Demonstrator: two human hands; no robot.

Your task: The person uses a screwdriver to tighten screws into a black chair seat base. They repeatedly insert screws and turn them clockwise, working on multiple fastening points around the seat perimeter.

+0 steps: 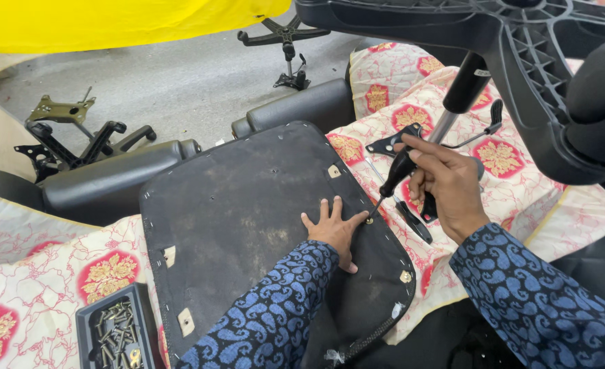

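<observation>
An upturned black chair seat base [248, 225] is laid on patterned cloth [36, 273]. It is pressed flat by the left hand [335, 229], fingers spread. A black-handled screwdriver [397, 176] is clenched in the right hand [446, 184], its tip at a screw [369, 220] near the seat's edge.

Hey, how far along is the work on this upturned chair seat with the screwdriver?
Done: the seat pan lies upside down on the patterned cloth. In hand: the left hand presses the pan flat while the right hand sets a screwdriver at a screw by its edge. Left: the base is unattached, and screws wait in the tray.
</observation>
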